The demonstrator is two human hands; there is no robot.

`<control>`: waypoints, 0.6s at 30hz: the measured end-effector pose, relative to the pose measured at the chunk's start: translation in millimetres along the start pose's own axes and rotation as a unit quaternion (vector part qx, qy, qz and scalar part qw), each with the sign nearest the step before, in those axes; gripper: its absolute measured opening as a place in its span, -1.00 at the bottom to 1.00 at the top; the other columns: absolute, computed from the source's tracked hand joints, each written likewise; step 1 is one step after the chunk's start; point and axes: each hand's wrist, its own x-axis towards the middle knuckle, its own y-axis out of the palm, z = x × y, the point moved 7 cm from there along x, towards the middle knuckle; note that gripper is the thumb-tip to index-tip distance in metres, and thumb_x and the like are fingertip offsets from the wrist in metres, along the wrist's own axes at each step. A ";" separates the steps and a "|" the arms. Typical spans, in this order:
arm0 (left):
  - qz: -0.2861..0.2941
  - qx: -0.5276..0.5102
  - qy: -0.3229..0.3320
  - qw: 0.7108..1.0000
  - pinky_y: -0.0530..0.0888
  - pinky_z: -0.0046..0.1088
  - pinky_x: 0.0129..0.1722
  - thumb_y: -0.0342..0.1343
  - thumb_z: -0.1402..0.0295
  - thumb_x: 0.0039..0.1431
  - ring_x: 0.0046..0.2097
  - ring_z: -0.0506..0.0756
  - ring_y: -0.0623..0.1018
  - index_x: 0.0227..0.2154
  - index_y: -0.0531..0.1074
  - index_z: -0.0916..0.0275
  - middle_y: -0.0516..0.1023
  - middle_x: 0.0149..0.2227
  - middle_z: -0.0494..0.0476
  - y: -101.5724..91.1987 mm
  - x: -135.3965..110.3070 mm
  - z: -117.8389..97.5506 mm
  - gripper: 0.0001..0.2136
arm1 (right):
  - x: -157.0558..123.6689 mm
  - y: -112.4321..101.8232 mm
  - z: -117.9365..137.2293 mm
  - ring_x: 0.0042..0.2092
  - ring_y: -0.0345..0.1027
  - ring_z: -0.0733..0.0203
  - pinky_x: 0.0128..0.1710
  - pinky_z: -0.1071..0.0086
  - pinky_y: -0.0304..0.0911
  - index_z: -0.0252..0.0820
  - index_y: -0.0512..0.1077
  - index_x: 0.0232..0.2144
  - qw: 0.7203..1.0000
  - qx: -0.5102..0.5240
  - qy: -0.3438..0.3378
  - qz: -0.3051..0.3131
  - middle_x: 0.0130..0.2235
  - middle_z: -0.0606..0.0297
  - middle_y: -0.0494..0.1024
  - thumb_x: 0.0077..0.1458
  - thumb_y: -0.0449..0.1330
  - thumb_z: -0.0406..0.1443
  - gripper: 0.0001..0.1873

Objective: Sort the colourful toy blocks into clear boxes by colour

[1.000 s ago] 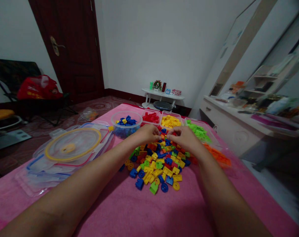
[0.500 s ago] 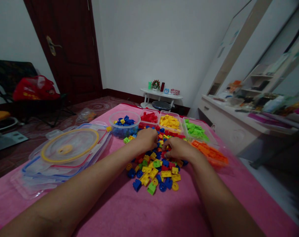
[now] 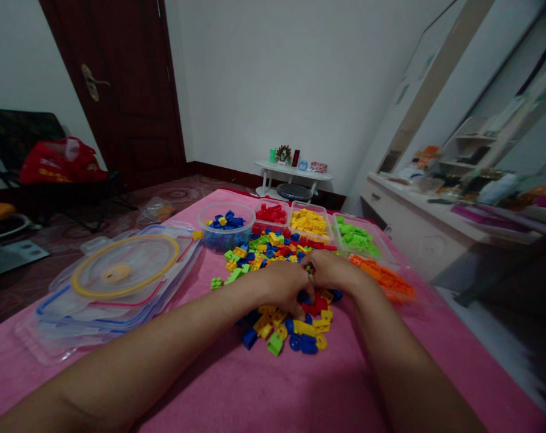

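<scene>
A heap of small plastic blocks in blue, yellow, red, green and orange lies on a pink cloth. My left hand rests palm down on the near part of the heap, its fingers curled into the blocks. Right beside it, touching, my right hand has its fingers bent down among the blocks. What either hand grips is hidden. Behind the heap stand clear tubs: blue blocks, red blocks, yellow blocks, green blocks and orange blocks.
Stacked clear lids with coloured rims lie at the left on the cloth. A dark door, a chair with a red bag, a small white table and a white dresser stand around.
Both hands have drawn back from the far side of the heap to its near side and come together. Blocks at the far side are now uncovered.
</scene>
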 end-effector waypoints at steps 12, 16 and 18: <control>-0.002 -0.043 0.021 0.999 0.21 -0.54 -0.56 0.21 0.40 -0.21 -0.54 -0.01 0.38 -0.32 0.60 0.06 0.56 -0.51 0.00 -20.8 -6.5 -1.5 -0.71 | 1.3 0.6 6.4 -0.38 0.41 0.14 -0.52 0.44 0.05 -0.09 0.58 -0.44 0.998 -0.056 0.025 -0.021 -0.38 0.20 0.59 -0.21 0.29 -0.27 -0.83; -0.007 -0.101 0.024 0.995 0.21 -0.59 -0.57 0.15 0.45 -0.14 -0.57 -0.05 0.36 -0.33 0.60 0.07 0.54 -0.53 -0.04 -37.2 -10.2 9.8 -0.73 | 0.5 4.0 6.2 -0.42 0.38 0.19 -0.53 0.45 0.05 -0.10 0.56 -0.45 0.998 -0.047 0.029 0.002 -0.42 0.24 0.56 -0.22 0.29 -0.22 -0.83; -0.031 -0.146 0.014 0.989 0.23 -0.61 -0.54 0.13 0.47 -0.12 -0.54 -0.05 0.39 -0.33 0.60 0.10 0.56 -0.51 -0.04 -46.2 -9.8 17.8 -0.73 | -0.4 5.3 5.0 -0.42 0.36 0.19 -0.54 0.45 0.04 -0.10 0.55 -0.44 0.998 -0.044 0.038 0.008 -0.42 0.27 0.55 -0.29 0.33 -0.20 -0.76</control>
